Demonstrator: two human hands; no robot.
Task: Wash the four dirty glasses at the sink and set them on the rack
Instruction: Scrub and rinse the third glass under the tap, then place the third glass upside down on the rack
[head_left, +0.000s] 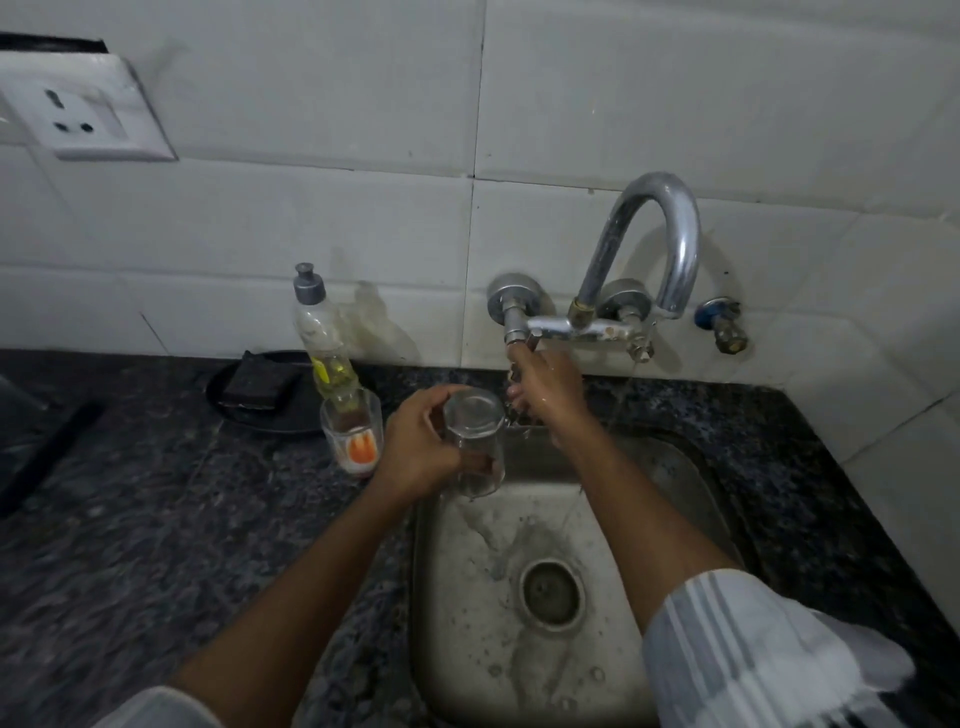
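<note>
A white wall socket (88, 117) is sitting high on the tiled wall (311, 208) at the left, while a clear soap bottle (324, 343) with a grey cap is standing on the dark speckled tabletop (130, 519). Just behind the bottle, a dark scrub pad (257, 384) is lying in a black dish (228, 410).

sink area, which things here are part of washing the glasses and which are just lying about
In use: clear glass held in the left hand; right hand at the tap; sink; printed glass; soap bottle.

Lying about: dark sponge on its black dish; wall socket.
</note>
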